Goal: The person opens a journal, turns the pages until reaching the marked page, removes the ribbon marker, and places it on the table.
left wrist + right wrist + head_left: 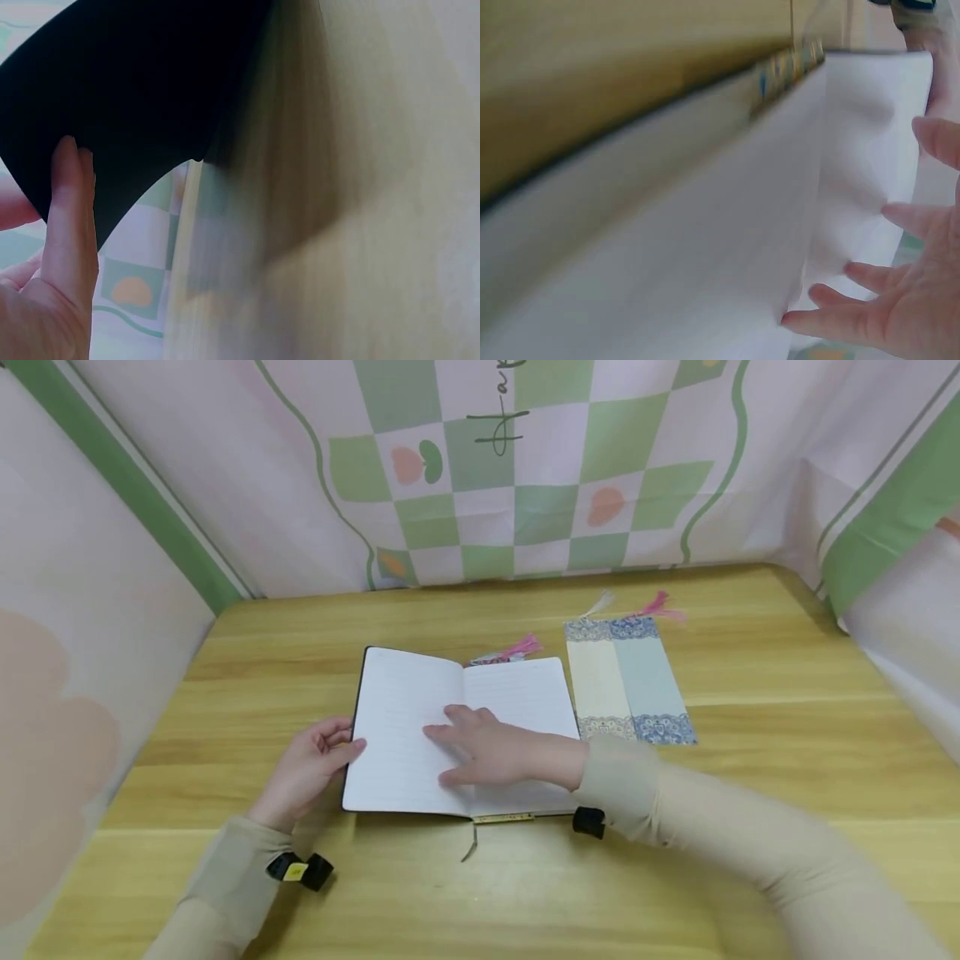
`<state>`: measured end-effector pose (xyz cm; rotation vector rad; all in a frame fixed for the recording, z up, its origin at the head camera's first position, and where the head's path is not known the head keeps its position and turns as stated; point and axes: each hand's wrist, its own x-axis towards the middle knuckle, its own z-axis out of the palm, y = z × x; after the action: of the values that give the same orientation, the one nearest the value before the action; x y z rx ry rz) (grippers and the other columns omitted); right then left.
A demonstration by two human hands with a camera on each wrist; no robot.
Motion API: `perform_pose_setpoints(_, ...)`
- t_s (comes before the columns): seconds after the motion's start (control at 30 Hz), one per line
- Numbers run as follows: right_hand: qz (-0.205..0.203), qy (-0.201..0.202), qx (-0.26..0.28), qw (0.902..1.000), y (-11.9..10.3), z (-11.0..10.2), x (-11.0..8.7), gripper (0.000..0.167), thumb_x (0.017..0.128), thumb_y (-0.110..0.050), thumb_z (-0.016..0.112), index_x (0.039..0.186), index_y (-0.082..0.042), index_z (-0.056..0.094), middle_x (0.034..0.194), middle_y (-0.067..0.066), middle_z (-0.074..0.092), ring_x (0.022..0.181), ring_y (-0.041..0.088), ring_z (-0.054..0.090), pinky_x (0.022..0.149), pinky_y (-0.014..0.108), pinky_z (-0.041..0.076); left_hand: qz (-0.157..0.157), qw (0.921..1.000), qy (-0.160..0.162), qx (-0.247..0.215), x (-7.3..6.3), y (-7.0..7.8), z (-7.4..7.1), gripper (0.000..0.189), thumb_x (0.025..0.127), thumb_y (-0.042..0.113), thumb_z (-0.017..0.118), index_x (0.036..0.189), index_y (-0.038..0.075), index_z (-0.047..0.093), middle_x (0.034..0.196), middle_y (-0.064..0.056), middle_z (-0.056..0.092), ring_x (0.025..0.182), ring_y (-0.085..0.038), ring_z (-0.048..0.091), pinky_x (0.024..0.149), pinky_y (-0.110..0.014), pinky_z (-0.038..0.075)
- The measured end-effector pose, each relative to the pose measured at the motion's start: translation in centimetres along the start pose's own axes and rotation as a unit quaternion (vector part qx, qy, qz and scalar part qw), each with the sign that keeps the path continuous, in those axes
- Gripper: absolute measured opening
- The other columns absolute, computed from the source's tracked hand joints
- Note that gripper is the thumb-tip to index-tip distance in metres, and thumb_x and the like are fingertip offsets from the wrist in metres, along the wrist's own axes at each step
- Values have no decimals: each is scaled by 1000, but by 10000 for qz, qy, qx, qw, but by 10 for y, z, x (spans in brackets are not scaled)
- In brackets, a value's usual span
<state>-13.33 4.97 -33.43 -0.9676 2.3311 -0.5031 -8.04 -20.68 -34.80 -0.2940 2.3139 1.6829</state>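
Observation:
A dark-covered notebook (405,735) lies open on the wooden table, showing lined white pages. My left hand (311,768) pinches its left edge, thumb on the page and fingers beneath. In the left wrist view those fingers (67,217) lie against the black cover (142,90), which is lifted off the table. My right hand (495,747) spreads over the middle of the notebook; in the right wrist view its fingertips (791,319) touch the paper near the fold. A patterned bookmark end (502,818) shows at the bottom edge, and a pink tassel (521,647) sticks out at the top.
Two bookmarks lie side by side at the right, a cream one (596,681) and a pale blue one (651,681), with tassels pointing away. A thin grey ribbon (471,845) hangs from the notebook's spine. Behind the table (787,693) hangs a checked curtain (480,510).

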Motion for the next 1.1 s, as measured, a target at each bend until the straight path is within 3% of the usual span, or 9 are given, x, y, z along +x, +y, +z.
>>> perform_pose_setpoints(0.13, 196, 245, -110, 9994, 22, -11, -4, 69, 91, -42, 59, 149, -17, 30, 156, 20, 15, 141, 43, 15, 114, 54, 17, -59, 10000, 36, 28, 0, 1, 1, 41, 94, 13, 58, 129, -4, 48, 97, 4, 61, 77, -4, 53, 66, -18, 47)
perform_pose_setpoints(0.33, 452, 616, -563, 9955, 65, -31, -6, 75, 88, -37, 63, 147, -6, 31, 152, 26, 20, 140, 45, 15, 113, 58, 11, -68, 10000, 73, 7, 0, 1, 1, 41, 94, 13, 59, 130, -4, 48, 97, 5, 60, 80, -4, 54, 70, -19, 48)
perform_pose_setpoints(0.5, 651, 676, -750, 9928, 90, -40, -6, 81, 85, -38, 68, 147, -3, 30, 152, 26, 20, 141, 45, 13, 113, 59, 10, -58, 9999, 79, 44, -1, 0, 1, 41, 93, 12, 59, 129, -4, 48, 94, 7, 60, 75, -4, 51, 67, -19, 46)
perform_pose_setpoints(0.63, 915, 752, -923, 9887, 100, -44, -4, 94, 79, -43, 73, 150, -7, 23, 155, 23, 15, 140, 47, 12, 112, 60, 15, -66, 9999, 77, 1, -1, 0, 2, 40, 93, 10, 59, 128, -5, 48, 91, 8, 60, 69, -3, 48, 61, -19, 43)
perform_pose_setpoints(0.77, 1164, 823, -1041, 9843, 104, -47, 1, 105, 73, -46, 78, 152, -13, 17, 156, 21, 10, 139, 48, 12, 109, 63, 19, -55, 9999, 86, -17, 0, -1, 3, 40, 93, 10, 59, 128, -5, 48, 92, 8, 60, 72, -3, 49, 63, -18, 44)
perform_pose_setpoints(0.9, 1266, 765, -1075, 9831, 106, -49, 6, 108, 69, -49, 80, 152, -16, 19, 157, 18, 10, 139, 48, 9, 107, 67, 16, -51, 9999, 90, -30, 0, -1, 4, 40, 93, 10, 59, 128, -5, 48, 92, 8, 60, 72, -3, 48, 63, -18, 44)
perform_pose_setpoints(1.1, 1469, 637, -1062, 9814, 108, -50, 10, 109, 67, -54, 79, 151, -12, 22, 157, 18, 9, 140, 48, 7, 108, 67, 14, -73, 9999, 88, -92, 0, -2, 4, 38, 94, 9, 58, 127, -5, 48, 90, 9, 60, 71, -3, 49, 62, -18, 44)
